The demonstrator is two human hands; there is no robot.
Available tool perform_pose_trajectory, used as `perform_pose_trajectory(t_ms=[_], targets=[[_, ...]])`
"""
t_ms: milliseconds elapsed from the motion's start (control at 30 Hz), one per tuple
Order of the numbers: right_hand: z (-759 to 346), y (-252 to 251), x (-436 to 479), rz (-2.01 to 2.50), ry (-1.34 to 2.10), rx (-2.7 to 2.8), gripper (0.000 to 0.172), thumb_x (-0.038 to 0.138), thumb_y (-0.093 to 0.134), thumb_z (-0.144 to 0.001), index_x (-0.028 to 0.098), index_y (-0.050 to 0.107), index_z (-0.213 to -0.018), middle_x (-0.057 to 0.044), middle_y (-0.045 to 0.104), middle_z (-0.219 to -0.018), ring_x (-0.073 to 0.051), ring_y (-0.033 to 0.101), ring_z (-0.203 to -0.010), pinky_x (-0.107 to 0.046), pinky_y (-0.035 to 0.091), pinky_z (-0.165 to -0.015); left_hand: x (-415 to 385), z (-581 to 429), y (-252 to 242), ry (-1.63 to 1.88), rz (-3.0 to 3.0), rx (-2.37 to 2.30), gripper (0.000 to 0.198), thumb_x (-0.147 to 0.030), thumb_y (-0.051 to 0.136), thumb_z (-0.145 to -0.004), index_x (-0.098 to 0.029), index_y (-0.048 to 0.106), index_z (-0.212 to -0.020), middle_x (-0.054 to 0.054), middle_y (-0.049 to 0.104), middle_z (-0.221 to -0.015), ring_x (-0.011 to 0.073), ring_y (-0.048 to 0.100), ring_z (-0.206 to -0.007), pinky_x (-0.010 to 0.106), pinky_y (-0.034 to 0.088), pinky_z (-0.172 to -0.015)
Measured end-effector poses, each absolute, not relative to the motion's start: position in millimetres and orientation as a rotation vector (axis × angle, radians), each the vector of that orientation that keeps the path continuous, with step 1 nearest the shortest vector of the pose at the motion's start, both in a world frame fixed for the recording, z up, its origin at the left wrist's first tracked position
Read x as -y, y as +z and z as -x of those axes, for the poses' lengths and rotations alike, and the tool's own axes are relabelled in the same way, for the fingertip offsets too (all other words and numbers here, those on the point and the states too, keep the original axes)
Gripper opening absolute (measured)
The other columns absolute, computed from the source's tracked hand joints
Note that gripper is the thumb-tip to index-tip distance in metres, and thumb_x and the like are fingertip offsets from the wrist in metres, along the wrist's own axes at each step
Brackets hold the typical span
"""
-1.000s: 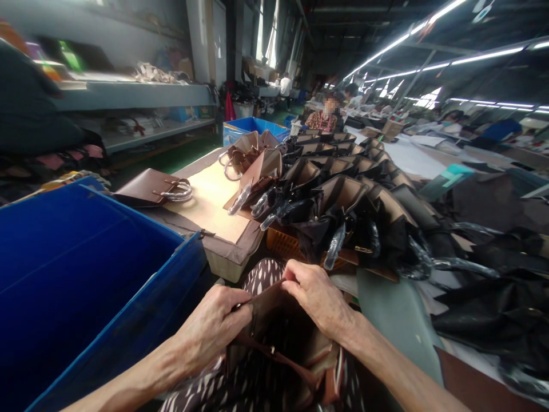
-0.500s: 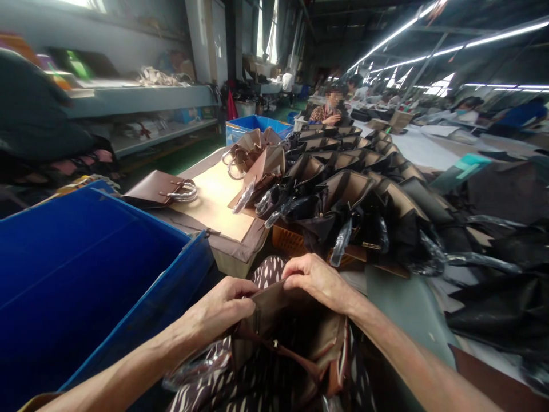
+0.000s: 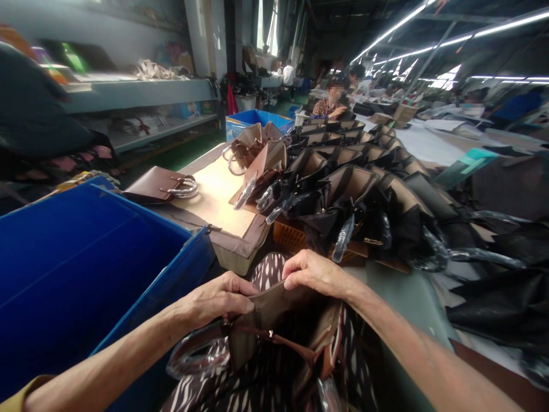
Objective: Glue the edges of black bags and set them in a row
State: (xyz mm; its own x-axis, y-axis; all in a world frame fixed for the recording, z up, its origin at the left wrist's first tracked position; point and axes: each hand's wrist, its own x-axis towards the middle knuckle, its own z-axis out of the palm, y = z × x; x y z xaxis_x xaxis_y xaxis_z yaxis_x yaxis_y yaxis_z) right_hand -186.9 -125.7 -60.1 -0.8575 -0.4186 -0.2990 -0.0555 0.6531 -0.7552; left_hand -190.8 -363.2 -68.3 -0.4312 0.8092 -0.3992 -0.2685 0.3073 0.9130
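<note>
A brown handbag [image 3: 274, 312] rests on my lap with its mouth open toward me, showing a tan lining. My left hand [image 3: 225, 296] pinches the far rim of the bag at its left part. Farther right along the same rim, my right hand [image 3: 315, 274] grips the edge between thumb and fingers. A brown strap with a small metal fitting crosses the opening. One plastic-wrapped handle [image 3: 201, 349] sticks out on the left, below my left wrist. The bag's lower part is dark and hard to make out against the patterned cloth on my legs.
A large blue bin [image 3: 86, 246] stands at the left. Ahead, a padded table [image 3: 218, 183] bears a finished-looking brown bag [image 3: 156, 186]. Many black bags [image 3: 343, 183] crowd the right, some above an orange crate [image 3: 291, 237]. A co-worker [image 3: 330, 103] sits beyond them.
Both hands keep their hold on the rim. The left wrapped handle now shows more fully, and the view has shifted slightly.
</note>
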Motion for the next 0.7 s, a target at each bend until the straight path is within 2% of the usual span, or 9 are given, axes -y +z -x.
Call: perform_pose_trajectory(t_ms=[133,233,333,467,567,633,700], targets=[[185,-57,125,0.342,-1.091,-2.442,0.011,0.024,0.061,-0.067,0.019,0.070,-0.069,0.005,0.059,-0.060,-0.013,0.050,-0.062,-0.023,0.030,-0.053,369,196,-64,1.298,-0.587,-1.538,0.035,-0.037,0.055,-0.075,-0.011,0.066,-0.094,0.000,0.050,-0.068,0.0094,0.037,-0.058,0.020,0.027,-0.050],[182,-53,126,0.312,-1.101,-2.454,0.012,0.024,0.061,-0.067,0.018,0.070,-0.069,0.004,0.059,-0.060,-0.013,0.050,-0.060,-0.023,0.030,-0.052,367,200,-52,1.226,-0.598,-1.518,0.046,-0.046,0.061,-0.069,-0.012,0.064,-0.099,0.000,0.052,-0.069,0.0103,0.039,-0.059,0.020,0.027,-0.049],[180,-50,131,0.316,-1.114,-2.462,0.011,0.024,0.062,-0.066,0.018,0.070,-0.068,0.005,0.057,-0.057,-0.012,0.050,-0.059,-0.023,0.030,-0.052,351,203,-44,1.078,-0.632,-1.800,0.046,-0.051,0.063,-0.065,-0.013,0.065,-0.091,-0.002,0.051,-0.065,0.0108,0.040,-0.058,0.020,0.026,-0.047],[176,-49,138,0.354,-1.130,-2.476,0.012,0.023,0.061,-0.067,0.021,0.072,-0.073,0.006,0.059,-0.061,-0.014,0.053,-0.066,-0.022,0.033,-0.057,314,206,-44,0.760,-0.760,-2.298,0.031,-0.041,0.070,-0.055,-0.016,0.063,-0.070,-0.006,0.044,-0.056,0.0101,0.039,-0.055,0.021,0.022,-0.046],[172,-44,130,0.312,-1.125,-2.519,0.013,0.023,0.061,-0.068,0.020,0.069,-0.078,0.004,0.063,-0.069,-0.016,0.055,-0.072,-0.023,0.036,-0.062,296,207,-49,0.753,-0.817,-2.279,0.015,-0.030,0.061,-0.062,-0.015,0.060,-0.064,-0.006,0.042,-0.054,0.0098,0.039,-0.053,0.021,0.022,-0.045],[166,-40,117,0.243,-1.118,-2.582,0.023,0.025,0.065,-0.066,0.021,0.065,-0.089,0.002,0.064,-0.084,-0.018,0.056,-0.079,-0.025,0.038,-0.067,293,206,-50,0.876,-0.863,-2.206,0.013,-0.022,0.051,-0.065,-0.015,0.062,-0.070,-0.005,0.047,-0.059,0.0103,0.043,-0.057,0.020,0.025,-0.047],[159,-37,101,0.140,-1.130,-2.651,0.042,0.024,0.068,-0.063,0.023,0.057,-0.103,0.000,0.061,-0.103,-0.019,0.054,-0.092,-0.027,0.038,-0.077,296,206,-49,0.938,-0.882,-2.163,0.021,-0.017,0.045,-0.065,-0.017,0.063,-0.077,-0.004,0.052,-0.064,0.0111,0.046,-0.060,0.019,0.028,-0.050]])
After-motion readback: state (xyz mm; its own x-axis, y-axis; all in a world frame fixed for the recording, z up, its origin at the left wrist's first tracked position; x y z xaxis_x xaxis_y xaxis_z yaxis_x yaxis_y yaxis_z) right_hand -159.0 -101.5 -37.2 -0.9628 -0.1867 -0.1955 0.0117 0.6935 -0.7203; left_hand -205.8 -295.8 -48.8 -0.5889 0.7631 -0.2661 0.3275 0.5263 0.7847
